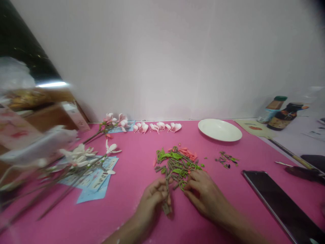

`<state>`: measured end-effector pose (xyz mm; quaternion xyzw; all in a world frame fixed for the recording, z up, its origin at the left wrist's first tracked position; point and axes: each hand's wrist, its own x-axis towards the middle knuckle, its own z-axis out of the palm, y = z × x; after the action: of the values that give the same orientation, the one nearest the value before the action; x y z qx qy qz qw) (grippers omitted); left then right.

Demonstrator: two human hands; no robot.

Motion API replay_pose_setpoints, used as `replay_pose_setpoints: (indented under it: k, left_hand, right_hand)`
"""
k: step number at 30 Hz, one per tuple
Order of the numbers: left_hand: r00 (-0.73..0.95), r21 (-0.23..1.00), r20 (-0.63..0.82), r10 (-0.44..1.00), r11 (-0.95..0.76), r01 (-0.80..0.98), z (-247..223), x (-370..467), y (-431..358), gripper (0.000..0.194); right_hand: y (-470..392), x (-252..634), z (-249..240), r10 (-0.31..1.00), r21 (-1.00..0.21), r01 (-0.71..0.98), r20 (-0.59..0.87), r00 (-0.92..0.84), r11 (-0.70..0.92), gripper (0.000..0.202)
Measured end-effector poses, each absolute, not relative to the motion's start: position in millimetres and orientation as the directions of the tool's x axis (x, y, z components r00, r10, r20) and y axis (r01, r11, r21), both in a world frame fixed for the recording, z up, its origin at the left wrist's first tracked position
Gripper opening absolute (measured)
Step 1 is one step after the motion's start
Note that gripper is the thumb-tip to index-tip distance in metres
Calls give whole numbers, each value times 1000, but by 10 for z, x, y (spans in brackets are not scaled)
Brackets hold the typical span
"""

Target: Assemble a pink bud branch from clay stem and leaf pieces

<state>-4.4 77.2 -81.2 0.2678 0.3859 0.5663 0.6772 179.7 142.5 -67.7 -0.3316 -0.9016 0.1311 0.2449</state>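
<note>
Pointing toward twelve o'clock, a brown stick (166, 208) is gripped by the left hand (156, 196); a green ring (180, 184) is touched by the right hand (204, 191), its hold unclear.

On the right I'm seeing a dark phone (281, 206) lying flat and a green-capped bottle (275, 107) standing beside a dark bottle (282, 118); a plastic bag (15, 75) is bulging far left.

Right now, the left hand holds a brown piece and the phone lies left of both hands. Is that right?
Not so: the head view shows the phone to the right of the left hand and right hand. The left hand does hold a brown piece.
</note>
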Motion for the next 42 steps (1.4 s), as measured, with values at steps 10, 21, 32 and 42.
replay_pose_setpoints:
  k: [10,21,32,42]
  left_hand:
    - [19,812,-222,975,195,-550,-818,-41,780,29]
    - [-37,809,-154,987,105,-578,-906,-62,838,29]
    - [56,800,-126,990,135,-585,-935,-13,803,26]
    - [109,880,-117,987,154,-450,-946,-2,759,33]
  right_hand:
    - [1463,1826,-679,760,-531,552,348,-549,643,16]
    - [1514,1875,-725,793,-413,677,343,-504,609,20]
    - [1586,1711,-802,759,-286,719,412,-504,633,31]
    - [1606,1664,-746,756,-280,727,441,-483,628,18]
